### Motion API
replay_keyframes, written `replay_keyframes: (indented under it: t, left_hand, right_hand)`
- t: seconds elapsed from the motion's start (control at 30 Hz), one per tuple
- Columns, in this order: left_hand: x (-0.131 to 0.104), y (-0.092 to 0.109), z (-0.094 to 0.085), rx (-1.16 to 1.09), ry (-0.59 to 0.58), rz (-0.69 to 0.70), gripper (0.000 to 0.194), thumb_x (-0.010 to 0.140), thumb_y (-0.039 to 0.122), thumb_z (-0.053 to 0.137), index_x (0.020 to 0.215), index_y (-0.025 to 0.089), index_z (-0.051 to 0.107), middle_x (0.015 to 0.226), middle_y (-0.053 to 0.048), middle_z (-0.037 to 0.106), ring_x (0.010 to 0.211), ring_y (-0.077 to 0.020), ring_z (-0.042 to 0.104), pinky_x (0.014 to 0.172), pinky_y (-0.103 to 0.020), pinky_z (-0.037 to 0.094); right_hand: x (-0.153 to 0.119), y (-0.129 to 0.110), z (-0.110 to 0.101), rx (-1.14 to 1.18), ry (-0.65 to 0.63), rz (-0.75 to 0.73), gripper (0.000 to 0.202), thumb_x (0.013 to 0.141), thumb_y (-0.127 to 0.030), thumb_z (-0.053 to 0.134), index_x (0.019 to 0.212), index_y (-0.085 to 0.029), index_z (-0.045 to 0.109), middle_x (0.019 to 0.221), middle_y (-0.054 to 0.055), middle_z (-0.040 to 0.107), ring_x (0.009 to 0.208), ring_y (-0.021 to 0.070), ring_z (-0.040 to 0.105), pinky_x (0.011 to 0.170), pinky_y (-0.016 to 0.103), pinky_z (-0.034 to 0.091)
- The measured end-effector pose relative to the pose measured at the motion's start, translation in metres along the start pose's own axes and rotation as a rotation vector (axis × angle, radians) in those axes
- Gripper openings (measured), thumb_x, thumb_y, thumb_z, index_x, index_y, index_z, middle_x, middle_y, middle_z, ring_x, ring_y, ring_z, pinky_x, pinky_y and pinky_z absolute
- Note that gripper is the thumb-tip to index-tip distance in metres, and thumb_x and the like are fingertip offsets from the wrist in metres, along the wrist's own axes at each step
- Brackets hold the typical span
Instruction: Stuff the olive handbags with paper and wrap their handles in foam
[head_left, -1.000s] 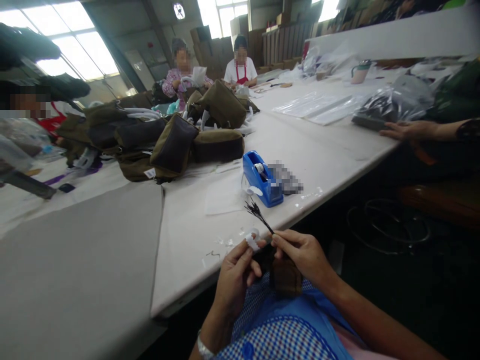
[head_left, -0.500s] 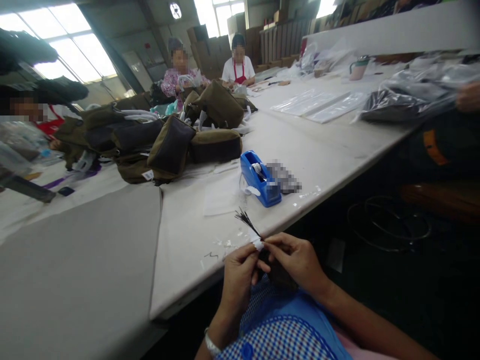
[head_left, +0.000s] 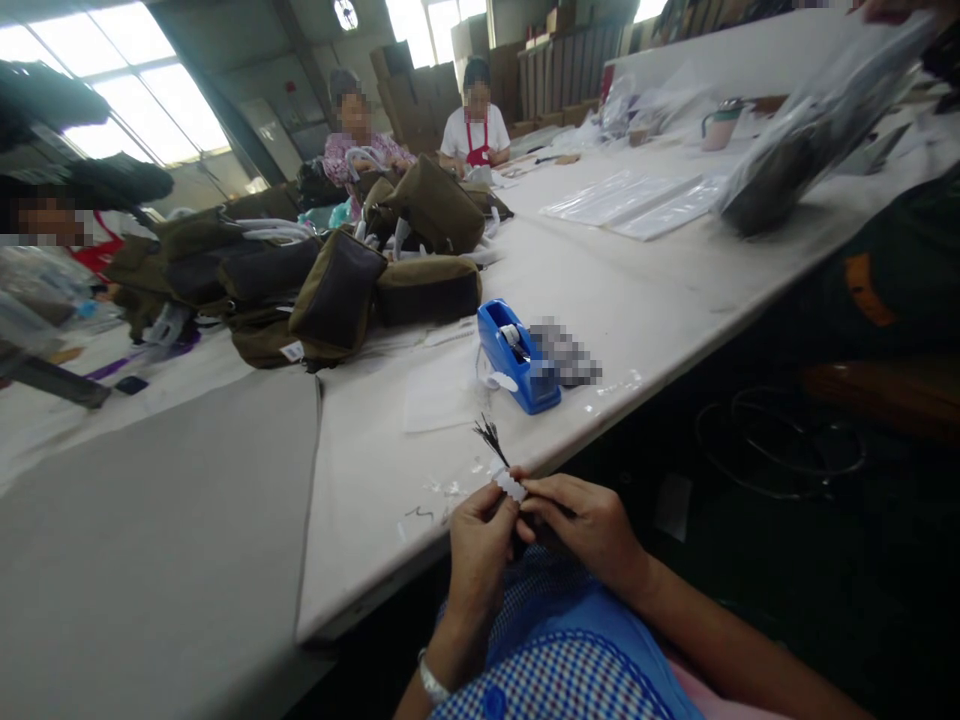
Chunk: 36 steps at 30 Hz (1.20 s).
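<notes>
Head view: left hand (head_left: 480, 545) and right hand (head_left: 589, 525) meet at the table's (head_left: 375, 480) near edge — fingertips pinching white tape (head_left: 511, 486) round a black bundle (head_left: 491, 440), steadying it; dispenser (head_left: 517, 358) sits near.

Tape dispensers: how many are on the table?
1. A blue tape dispenser stands on the white table, beyond the person's hands; the bag pile could hide others.

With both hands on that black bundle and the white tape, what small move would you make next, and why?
Probably press the tape flat around the bundle: both hands, left and right, pinch it there, and the strand tips splay loose above.
</notes>
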<state>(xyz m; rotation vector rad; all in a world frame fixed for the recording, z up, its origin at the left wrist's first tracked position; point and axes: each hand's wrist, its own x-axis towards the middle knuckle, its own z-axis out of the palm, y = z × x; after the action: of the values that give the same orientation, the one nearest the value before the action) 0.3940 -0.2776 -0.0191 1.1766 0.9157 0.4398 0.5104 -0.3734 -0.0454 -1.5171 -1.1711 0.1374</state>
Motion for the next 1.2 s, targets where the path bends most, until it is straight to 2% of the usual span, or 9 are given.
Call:
replay_keyframes:
  t: [0.23, 0.43, 0.53, 0.67, 0.8, 0.87, 0.93, 1.07, 1.2]
  left_hand:
    - [0.002, -0.005, 0.004, 0.222, -0.052, 0.176, 0.039, 0.088, 0.031, 0.056, 0.117, 0.013, 0.075, 0.05, 0.002, 0.057, 0.042, -0.0105, 0.046, 0.042, -0.019, 0.034]
    - [0.004, 0.001, -0.002, 0.517, -0.052, 0.386, 0.025, 0.092, 0.026, 0.052, 0.084, 0.02, 0.075, 0.062, -0.002, 0.066, 0.047, -0.0137, 0.053, 0.052, -0.024, 0.04]
    - [0.006, 0.005, -0.002, 0.571, -0.028, 0.446, 0.024, 0.091, 0.023, 0.056, 0.071, 0.021, 0.07, 0.063, -0.002, 0.065, 0.054, -0.0155, 0.055, 0.059, -0.025, 0.038]
    - [0.01, 0.005, 0.0, 0.602, -0.007, 0.503, 0.022, 0.089, 0.019, 0.058, 0.072, 0.023, 0.071, 0.066, -0.004, 0.066, 0.062, -0.0184, 0.057, 0.063, -0.027, 0.037]
    - [0.01, 0.002, 0.002, 0.571, 0.009, 0.533, 0.021, 0.09, 0.019, 0.058, 0.086, 0.025, 0.077, 0.078, -0.006, 0.073, 0.072, -0.0212, 0.064, 0.068, -0.028, 0.044]
    - [0.007, 0.001, 0.004, 0.517, 0.019, 0.539, 0.021, 0.091, 0.021, 0.06, 0.094, 0.025, 0.079, 0.09, -0.007, 0.077, 0.082, -0.0222, 0.069, 0.078, -0.029, 0.049]
    - [0.005, 0.001, 0.007, 0.368, 0.032, 0.461, 0.017, 0.09, 0.026, 0.066, 0.097, 0.024, 0.081, 0.089, -0.006, 0.077, 0.081, -0.0212, 0.07, 0.081, -0.03, 0.051]
    - [0.007, -0.003, 0.014, -0.163, 0.001, 0.142, 0.022, 0.081, 0.036, 0.081, 0.096, 0.019, 0.079, 0.064, 0.001, 0.067, 0.056, -0.0107, 0.057, 0.059, -0.021, 0.047]
    - [0.012, -0.011, 0.016, -0.372, -0.071, 0.075, 0.034, 0.077, 0.038, 0.086, 0.101, 0.019, 0.071, 0.059, 0.006, 0.056, 0.051, -0.0048, 0.046, 0.05, -0.014, 0.036]
  right_hand:
    - [-0.003, 0.001, 0.002, 0.028, -0.001, 0.009, 0.015, 0.093, -0.016, 0.068, 0.104, -0.021, 0.078, 0.095, 0.004, 0.077, 0.086, 0.015, 0.074, 0.084, 0.021, 0.058]
    - [-0.001, 0.002, -0.001, 0.188, -0.041, 0.306, 0.01, 0.094, -0.028, 0.068, 0.095, -0.022, 0.077, 0.076, -0.001, 0.068, 0.059, 0.0114, 0.063, 0.063, 0.022, 0.054]
    - [0.0, 0.002, -0.002, 0.217, -0.033, 0.405, 0.014, 0.093, -0.032, 0.068, 0.092, -0.021, 0.076, 0.071, -0.001, 0.064, 0.058, 0.012, 0.061, 0.062, 0.024, 0.052]
    - [-0.001, 0.0, 0.001, 0.265, 0.0, 0.492, 0.017, 0.092, -0.036, 0.069, 0.09, -0.02, 0.075, 0.072, 0.0, 0.064, 0.058, 0.0127, 0.06, 0.061, 0.025, 0.051]
    - [0.001, -0.003, 0.003, 0.39, 0.027, 0.616, 0.025, 0.088, -0.043, 0.073, 0.096, -0.019, 0.074, 0.069, 0.0, 0.064, 0.059, 0.0128, 0.059, 0.059, 0.025, 0.049]
    - [0.003, -0.005, 0.003, 0.472, 0.056, 0.674, 0.031, 0.086, -0.048, 0.075, 0.095, -0.018, 0.072, 0.067, 0.0, 0.064, 0.06, 0.0133, 0.06, 0.059, 0.024, 0.05]
    - [0.007, -0.008, 0.002, 0.524, 0.091, 0.7, 0.036, 0.083, -0.051, 0.077, 0.092, -0.017, 0.071, 0.069, 0.0, 0.065, 0.061, 0.0137, 0.061, 0.059, 0.024, 0.05]
    - [0.008, -0.01, 0.003, 0.535, 0.102, 0.673, 0.036, 0.084, -0.051, 0.077, 0.093, -0.017, 0.068, 0.072, 0.001, 0.066, 0.062, 0.013, 0.061, 0.059, 0.024, 0.049]
    - [0.006, -0.007, 0.008, 0.619, 0.109, 0.699, 0.035, 0.086, -0.052, 0.074, 0.093, -0.018, 0.067, 0.07, -0.001, 0.063, 0.064, 0.0135, 0.06, 0.064, 0.025, 0.049]
